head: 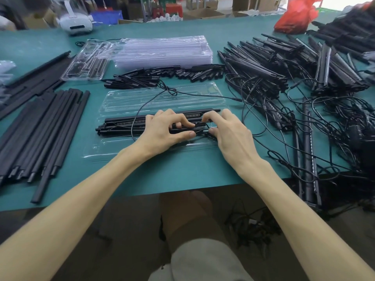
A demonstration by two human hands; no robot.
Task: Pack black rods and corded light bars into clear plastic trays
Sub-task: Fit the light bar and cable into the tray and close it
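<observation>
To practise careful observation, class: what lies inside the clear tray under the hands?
Light bars lie lengthwise in the tray, a cord looping across them. The left hand and right hand cover the right part, so what lies there is hidden.

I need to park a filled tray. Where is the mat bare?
Bare: the near strip of mat between the black rods and the corded light bars; the far-left corner by the white headset. The right side is crowded.

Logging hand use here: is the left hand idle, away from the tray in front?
No, the left hand grips the light bars lying in the clear tray, beside the right hand.
</observation>
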